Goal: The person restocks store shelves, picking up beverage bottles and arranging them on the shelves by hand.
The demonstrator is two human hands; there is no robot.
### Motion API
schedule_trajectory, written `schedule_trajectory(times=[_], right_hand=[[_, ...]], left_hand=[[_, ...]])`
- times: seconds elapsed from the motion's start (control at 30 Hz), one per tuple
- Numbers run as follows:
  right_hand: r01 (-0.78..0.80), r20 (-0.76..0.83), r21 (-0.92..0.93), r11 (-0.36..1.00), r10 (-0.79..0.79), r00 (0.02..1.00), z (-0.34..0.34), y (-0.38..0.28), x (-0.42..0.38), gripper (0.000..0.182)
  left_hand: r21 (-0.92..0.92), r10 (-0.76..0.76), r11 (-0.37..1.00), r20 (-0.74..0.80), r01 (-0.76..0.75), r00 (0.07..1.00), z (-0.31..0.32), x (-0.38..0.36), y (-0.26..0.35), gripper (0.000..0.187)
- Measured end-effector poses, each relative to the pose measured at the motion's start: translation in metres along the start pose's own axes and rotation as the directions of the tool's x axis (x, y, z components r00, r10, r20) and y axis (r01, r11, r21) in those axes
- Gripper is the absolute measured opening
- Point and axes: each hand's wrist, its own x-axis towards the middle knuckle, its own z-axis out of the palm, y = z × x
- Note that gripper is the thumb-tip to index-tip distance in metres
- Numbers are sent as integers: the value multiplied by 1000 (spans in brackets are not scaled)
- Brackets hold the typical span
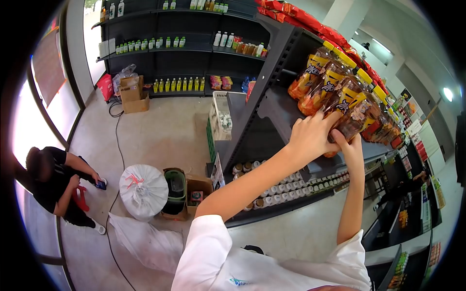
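Observation:
A row of brown drink bottles (330,83) with yellow caps and orange-yellow labels stands on the upper shelf (279,109) of a dark rack. At the front of that row, my left hand (314,133) presses its curled fingers around a drink bottle (350,125). My right hand (350,148) grips the lower part of the same bottle, its thumb near my left fingertips. Part of the bottle is hidden behind both hands. Red packets (315,24) lie along the top of the rack above the bottles.
Below are shelved rows of white-lidded containers (286,189). A white sack (144,191), an open carton (199,186) and a crate (222,119) stand on the floor. A cable (118,150) crosses the floor. A person (58,182) sits at left with a phone. Stocked shelves (184,51) line the back.

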Motion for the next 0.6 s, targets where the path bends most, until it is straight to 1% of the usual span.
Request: schedule_trajectory(times=[0.03,0.1,0.2,0.27,0.33,0.4,0.43,0.57,0.6], right_hand=[[-38,47,-3,999,38,998,-1,1,1,46],[-33,58,9,999,33,998,0,-2,3,47],[-14,53,27,1000,12,999,3,-5,4,45],[-17,46,57,998,15,999,0,0,8,35],[-11,39,48,999,9,999,2,3,11,34],[-18,42,52,998,16,999,0,5,11,34],[-18,42,52,998,16,999,1,3,11,34],[8,72,36,999,-11,997,1,0,11,35],[30,80,43,999,-34,996,-1,1,11,36]], left_hand=[[-2,-2,1000,1,2,1000,1,-1,-1,71],[11,40,999,-74,-40,996,4,-1,-2,72],[22,59,998,-114,-57,992,7,0,-4,73],[10,40,999,-108,-40,993,9,0,-5,72],[4,35,999,-105,-35,994,9,3,-8,71],[-11,48,999,-134,-50,990,12,3,-8,72],[-2,31,1000,-92,-31,995,11,2,-9,79],[-5,14,1000,-45,-15,999,10,4,-8,79],[-20,24,999,-65,-25,998,12,4,-8,76]])
